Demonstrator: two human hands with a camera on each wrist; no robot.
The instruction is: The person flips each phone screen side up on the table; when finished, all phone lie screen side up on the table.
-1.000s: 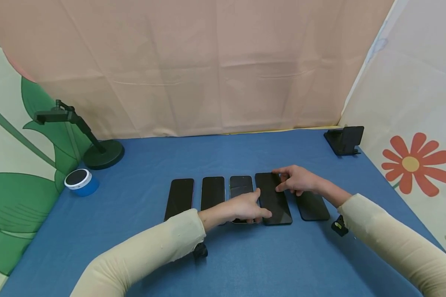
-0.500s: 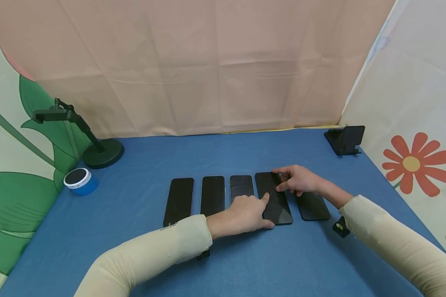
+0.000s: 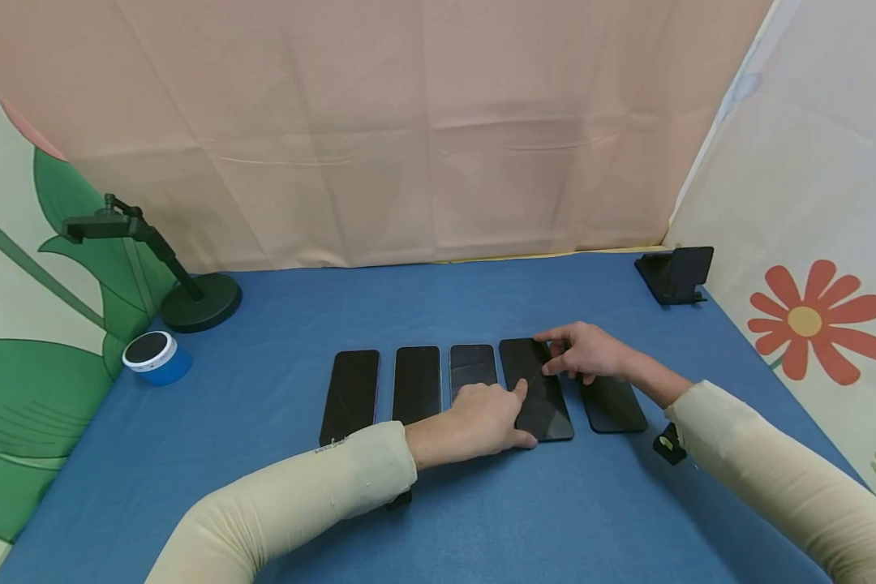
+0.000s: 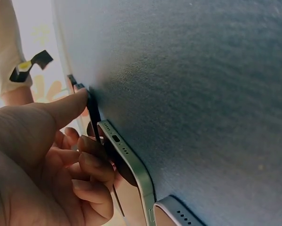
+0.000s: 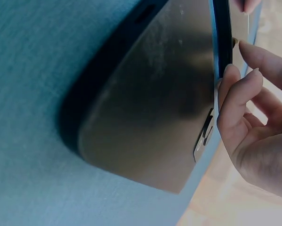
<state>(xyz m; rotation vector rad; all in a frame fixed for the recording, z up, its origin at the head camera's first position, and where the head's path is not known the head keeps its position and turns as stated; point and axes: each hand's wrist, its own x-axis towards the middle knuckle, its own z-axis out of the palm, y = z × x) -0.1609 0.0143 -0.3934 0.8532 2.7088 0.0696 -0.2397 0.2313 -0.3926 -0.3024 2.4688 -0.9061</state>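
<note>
A large black smartphone (image 3: pixel 551 414) lies in a row of phones on the blue cloth. My left hand (image 3: pixel 474 422) holds its near left corner, thumb at the bottom edge and index fingertip by the left side. At its far right corner my right hand (image 3: pixel 587 353) grips it, index finger along the top edge, thumb on the right side. A pale-edged phone (image 4: pixel 143 174) passes under my left fingers in the left wrist view. Right of the held phone lies another phone (image 5: pixel 155 94), back up with its camera bump showing, partly under my right wrist in the head view.
Two more dark-screened phones (image 3: pixel 349 397) (image 3: pixel 417 381) lie at the row's left. A dark desk lamp stand (image 3: pixel 200 302) and a blue-and-white round container (image 3: pixel 156 357) stand at the far left. A black phone stand (image 3: pixel 675 276) is at the back right, by the flowered wall.
My left hand has come down and nearer me, its thumb settling at the large phone's bottom edge and its index finger by the side. My right hand has stayed put.
</note>
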